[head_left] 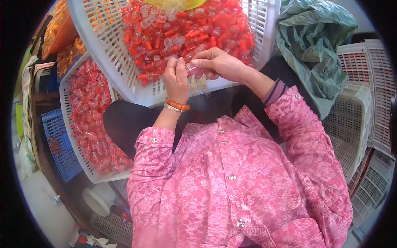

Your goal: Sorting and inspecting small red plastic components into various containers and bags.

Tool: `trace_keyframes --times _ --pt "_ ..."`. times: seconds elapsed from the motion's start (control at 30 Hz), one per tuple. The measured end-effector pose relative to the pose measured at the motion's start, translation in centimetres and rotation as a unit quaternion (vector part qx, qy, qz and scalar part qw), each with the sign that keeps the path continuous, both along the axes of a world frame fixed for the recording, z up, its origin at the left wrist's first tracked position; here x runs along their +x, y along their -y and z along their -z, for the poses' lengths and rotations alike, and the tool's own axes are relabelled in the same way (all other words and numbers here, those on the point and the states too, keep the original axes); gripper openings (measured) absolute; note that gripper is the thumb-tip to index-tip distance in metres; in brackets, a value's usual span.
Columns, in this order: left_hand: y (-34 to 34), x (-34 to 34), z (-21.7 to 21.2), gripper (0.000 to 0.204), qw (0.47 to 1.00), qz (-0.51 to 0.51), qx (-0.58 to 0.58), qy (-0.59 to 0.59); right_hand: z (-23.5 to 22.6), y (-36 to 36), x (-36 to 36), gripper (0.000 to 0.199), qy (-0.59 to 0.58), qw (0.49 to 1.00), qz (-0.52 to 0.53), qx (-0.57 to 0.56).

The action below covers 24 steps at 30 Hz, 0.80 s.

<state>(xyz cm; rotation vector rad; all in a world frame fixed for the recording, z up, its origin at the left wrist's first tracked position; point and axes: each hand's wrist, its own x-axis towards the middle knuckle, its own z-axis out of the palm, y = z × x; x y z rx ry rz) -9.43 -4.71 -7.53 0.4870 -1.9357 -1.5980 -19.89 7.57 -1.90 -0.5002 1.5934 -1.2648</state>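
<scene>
Fingertips pressed together on one small plastic piece [192, 69], your left hand [175, 80] and right hand [221, 66] meet over the near side of a white slotted basket [120, 82], which sits in front of you, close to your knees. Heaped inside are red and clear plastic pieces [198, 35], with a yellow dish [184, 4] showing at the far edge. At your left, a second white basket [96, 177] holds more of the red pieces, beside a blue crate [62, 142]; orange pieces [58, 27] fill an orange container in the upper corner. A crumpled green sack [314, 45] lies at your right, next to white slotted baskets [345, 124] stacked along that side of the room. The piece in your fingers looks clear, tinged pinkish red, short and rounded, and lies slightly tilted between your two hands. Your fingers cover its ends, so its full shape cannot be told.
</scene>
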Motion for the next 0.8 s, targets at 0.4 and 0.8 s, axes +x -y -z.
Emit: trace_keyframes --times 0.4,0.8 --pt "-0.4 1.6 -1.6 0.016 0.926 -0.007 -0.363 -0.102 1.7 -1.1 0.3 0.041 0.277 0.956 -0.094 -0.011" --pt "-0.2 4.4 0.0 0.025 0.995 -0.073 0.049 0.041 -0.7 0.9 3.2 0.038 -0.064 0.986 -0.141 0.056"
